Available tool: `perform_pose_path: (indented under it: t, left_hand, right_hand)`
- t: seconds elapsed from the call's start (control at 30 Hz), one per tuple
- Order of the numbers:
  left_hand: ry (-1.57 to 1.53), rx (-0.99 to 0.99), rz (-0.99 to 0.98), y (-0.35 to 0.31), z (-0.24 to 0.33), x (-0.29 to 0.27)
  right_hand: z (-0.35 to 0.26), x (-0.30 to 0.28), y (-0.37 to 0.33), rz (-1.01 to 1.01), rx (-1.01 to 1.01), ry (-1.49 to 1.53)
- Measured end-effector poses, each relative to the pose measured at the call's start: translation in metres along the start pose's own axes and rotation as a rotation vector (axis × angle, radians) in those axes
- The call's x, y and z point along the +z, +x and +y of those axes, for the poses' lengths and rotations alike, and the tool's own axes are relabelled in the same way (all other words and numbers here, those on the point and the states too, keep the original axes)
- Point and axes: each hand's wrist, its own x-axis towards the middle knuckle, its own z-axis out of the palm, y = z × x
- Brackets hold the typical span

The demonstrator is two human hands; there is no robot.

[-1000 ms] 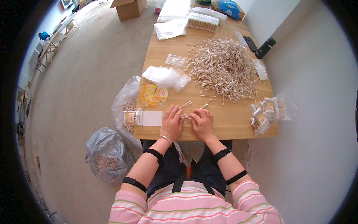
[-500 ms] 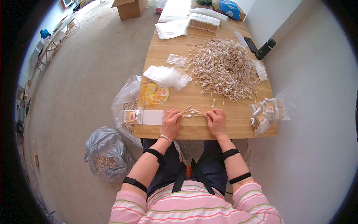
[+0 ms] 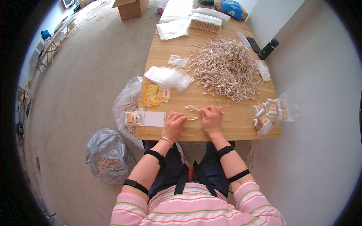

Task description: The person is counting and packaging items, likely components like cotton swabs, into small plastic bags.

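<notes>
Near the table's front edge my left hand [image 3: 174, 123] is closed on a few cotton swabs [image 3: 193, 118], their white tips sticking out to the right. Just right of it my right hand [image 3: 212, 117] pinches a small bunch of swabs [image 3: 191, 108] that points left; its fingertips are partly hidden. A large loose heap of swabs [image 3: 228, 67] lies beyond my right hand, with single swabs at its near edge. Left of my left hand are a white card [image 3: 154, 119] and a clear packet of swabs [image 3: 132, 118] with a yellow label.
Yellow printed cards [image 3: 155, 97] and clear plastic sleeves [image 3: 169, 77] lie at the left. Filled packets [image 3: 267, 115] are piled at the right. A dark bottle [image 3: 269, 49] and phone [image 3: 253, 44] stand by the wall. Bags of swabs [image 3: 109, 158] sit on the floor.
My right hand has moved slightly left, and its swabs now point up and left, higher than before. The swabs from my left hand show as a narrower bunch instead of a fan.
</notes>
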Motion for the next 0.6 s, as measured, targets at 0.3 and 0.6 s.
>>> perform_pose_path:
  t: [0.3, 0.6]
  left_hand:
    - [0.096, -0.152, 0.028, 0.007, 0.013, -0.002]
    - [0.139, -0.116, -0.02, 0.006, 0.011, -0.002]
  right_hand:
    - [-0.009, 0.013, 0.005, 0.033, 0.041, 0.168]
    - [0.011, -0.002, -0.009, -0.01, 0.113, 0.109]
